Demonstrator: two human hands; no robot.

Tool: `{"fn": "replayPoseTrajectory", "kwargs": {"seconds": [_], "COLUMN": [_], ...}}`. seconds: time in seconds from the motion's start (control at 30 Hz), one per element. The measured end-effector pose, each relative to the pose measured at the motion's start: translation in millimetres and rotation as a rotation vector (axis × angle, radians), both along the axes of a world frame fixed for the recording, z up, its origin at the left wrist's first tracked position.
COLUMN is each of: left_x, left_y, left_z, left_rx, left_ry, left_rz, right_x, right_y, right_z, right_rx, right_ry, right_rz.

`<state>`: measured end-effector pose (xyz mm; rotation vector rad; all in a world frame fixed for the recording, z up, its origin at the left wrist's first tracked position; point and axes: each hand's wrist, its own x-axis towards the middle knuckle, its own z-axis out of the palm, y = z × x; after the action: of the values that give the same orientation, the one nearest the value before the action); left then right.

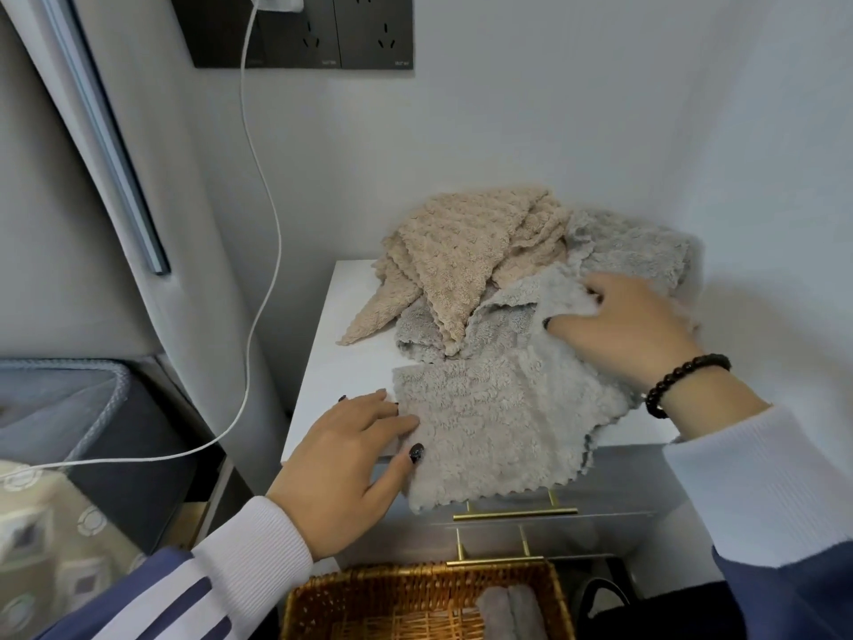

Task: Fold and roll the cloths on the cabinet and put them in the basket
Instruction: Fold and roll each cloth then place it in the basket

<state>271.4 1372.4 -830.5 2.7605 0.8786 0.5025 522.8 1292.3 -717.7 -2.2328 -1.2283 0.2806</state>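
1. Now, through the head camera, we look down on a white cabinet (323, 362) whose top carries a heap of cloths.
2. We see a grey cloth (498, 422) spread flat at the near edge of the cabinet, its scalloped hem hanging over the front toward 6 o'clock.
3. Our left hand (351, 459) lies on that cloth's left edge, at 9 o'clock from its middle, fingers straight and pressing down, thumb on the fabric.
4. Our right hand (632, 330) sits at 1 o'clock from the cloth's middle, fingers curled into the fabric and bunching its far corner; a dark bead bracelet (683, 381) circles the wrist.
5. At 12 o'clock, we find a beige cloth (457, 256) crumpled at the back, lying partly over another grey cloth (632, 242).
6. At 6 o'clock, below the brass drawer handles (512, 512), we see a wicker basket (369, 588) holding a rolled grey cloth (507, 614).
7. At 10 o'clock, a white cable (258, 251) drops from a wall socket (304, 30).
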Motion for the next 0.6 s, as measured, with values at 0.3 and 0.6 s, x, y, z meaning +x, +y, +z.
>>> {"fn": "replayPoseTrajectory", "kwargs": {"seconds": [0.3,0.6], "left_x": [-12,-11], "left_y": [9,19], "left_z": [-4,-6], "left_rx": [-0.013,-0.016], "left_ry": [-0.048,-0.009], "left_rz": [0.018,-0.006], "right_x": [-63,-76], "right_y": [26,22], "right_z": [-35,-53], "right_rx": [-0.126,-0.124], "right_ry": [0.012,0.102], "right_rz": [0.353,0.431]}}
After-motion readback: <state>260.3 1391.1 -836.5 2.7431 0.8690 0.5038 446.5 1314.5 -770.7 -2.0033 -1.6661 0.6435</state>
